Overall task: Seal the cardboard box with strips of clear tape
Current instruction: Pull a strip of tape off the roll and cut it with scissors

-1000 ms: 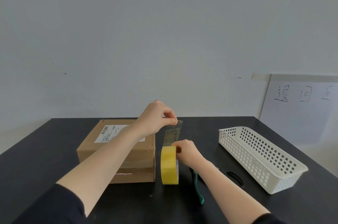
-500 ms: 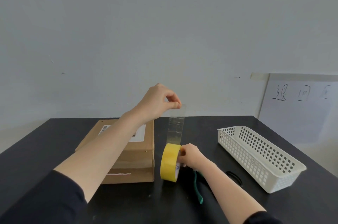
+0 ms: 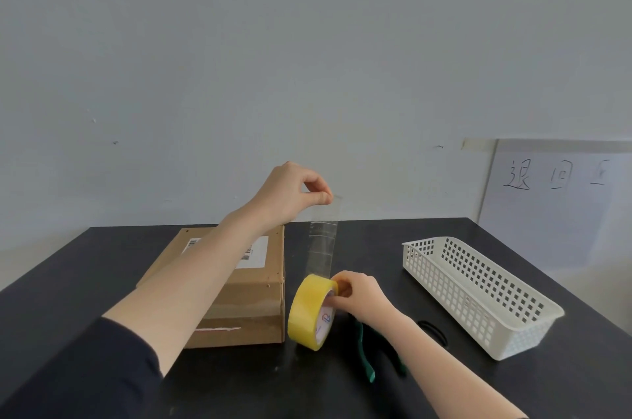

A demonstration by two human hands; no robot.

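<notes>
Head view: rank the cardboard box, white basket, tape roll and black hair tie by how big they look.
1. cardboard box and white basket: look alike, and the left forearm hides part of the box, so unranked
2. tape roll
3. black hair tie

"退回" handwritten on wall sheet (image 3: pixel 561 192).

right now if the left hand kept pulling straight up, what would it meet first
Nothing, as far as this view shows. Above the left hand, which pinches the clear tape strip, only bare grey wall appears, seemingly farther back, though depth is unclear.
</notes>
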